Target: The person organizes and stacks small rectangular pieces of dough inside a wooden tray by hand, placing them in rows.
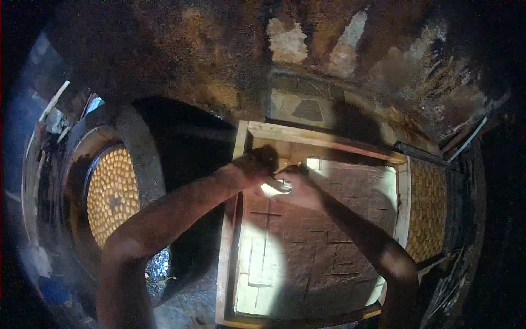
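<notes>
Both forearms reach over a shallow wooden-framed tray [402, 203] that holds a pale, flat slab [323, 247] of dough-like material, scored with straight lines. At the slab's far left corner, my left hand [258, 167] is closed and mostly in shadow. My right hand [298, 185] meets it there, fingers curled in. A small bright patch shows between the two hands; whether it is a held piece or the lit slab is unclear. Bare tray bottom shows just beyond the hands.
On the left, a round, deep pan [76, 181] holds many golden-brown pieces [114, 192]. More such pieces [427, 203] lie in rows on the right, beyond the tray's side. A stained, rough wall [208, 55] rises behind. Strong light and shadow cross the slab.
</notes>
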